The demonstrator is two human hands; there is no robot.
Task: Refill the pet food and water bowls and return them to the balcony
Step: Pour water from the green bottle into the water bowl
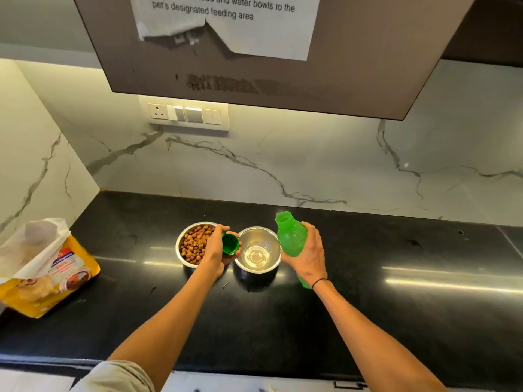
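Observation:
Two steel bowls stand side by side on the black counter (396,306). The left bowl (181,247) holds brown kibble. The right bowl (256,236) has clear water in its bottom. My left hand (218,247) hovers between the bowls, holding a green bottle cap (229,243) with its hollow side facing me. My right hand (307,254) grips an uncapped green bottle (290,233) just right of the water bowl, almost upright with its mouth leaning slightly left.
An open yellow pet food bag (48,275) lies at the counter's left end. A marble backsplash with a socket and switch panel (188,114) rises behind. A dark hood (268,66) with a taped paper note hangs overhead.

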